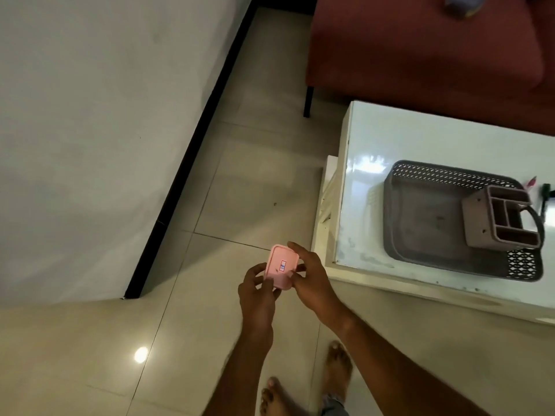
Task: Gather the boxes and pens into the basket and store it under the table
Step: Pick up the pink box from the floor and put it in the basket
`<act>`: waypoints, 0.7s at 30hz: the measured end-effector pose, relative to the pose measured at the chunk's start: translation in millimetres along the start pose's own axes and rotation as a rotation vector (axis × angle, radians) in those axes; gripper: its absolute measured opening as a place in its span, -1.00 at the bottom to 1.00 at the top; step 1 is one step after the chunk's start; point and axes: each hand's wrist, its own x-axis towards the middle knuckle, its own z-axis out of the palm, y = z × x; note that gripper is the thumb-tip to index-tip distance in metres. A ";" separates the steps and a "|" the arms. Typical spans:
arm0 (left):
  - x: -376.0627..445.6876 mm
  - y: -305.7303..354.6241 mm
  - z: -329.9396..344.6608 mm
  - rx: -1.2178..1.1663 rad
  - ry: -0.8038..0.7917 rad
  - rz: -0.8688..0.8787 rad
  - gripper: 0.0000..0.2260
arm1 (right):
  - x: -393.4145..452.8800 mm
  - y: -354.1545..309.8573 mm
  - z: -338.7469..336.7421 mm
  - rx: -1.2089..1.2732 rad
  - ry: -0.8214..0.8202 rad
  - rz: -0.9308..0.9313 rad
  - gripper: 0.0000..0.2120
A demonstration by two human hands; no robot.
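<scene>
Pink box (280, 266): gripped by both your hands, left (257, 291) and right (310, 279), over floor. Basket (426, 220): on counter (390, 136) at 2 o'clock, holding organizer (498, 219).

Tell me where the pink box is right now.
In the head view, the pink box is held between the left hand and right hand above the floor, left of the white table.

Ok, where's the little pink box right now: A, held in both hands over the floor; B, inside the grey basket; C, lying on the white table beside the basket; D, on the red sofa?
A: the pink box sits between the left hand and right hand, over the tiled floor, left of the table and basket.
</scene>
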 end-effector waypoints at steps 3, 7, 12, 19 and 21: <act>-16.3 4.5 20.9 0.042 -0.009 0.054 -0.78 | -9.2 -3.8 -27.4 -0.059 0.050 -0.063 -0.43; -34.3 9.1 53.1 0.055 -0.023 0.063 -0.77 | -16.9 -4.7 -65.2 -0.083 0.093 -0.095 -0.45; -59.9 18.0 100.4 0.020 -0.039 0.089 -0.79 | -21.1 -7.2 -119.6 -0.112 0.100 -0.147 -0.46; -97.7 20.4 183.1 -0.050 -0.091 0.060 -0.77 | -22.1 -1.1 -212.2 -0.174 0.108 -0.160 -0.43; -107.9 17.8 210.2 -0.062 -0.120 0.042 -0.78 | -19.7 3.9 -236.6 -0.191 0.137 -0.159 -0.44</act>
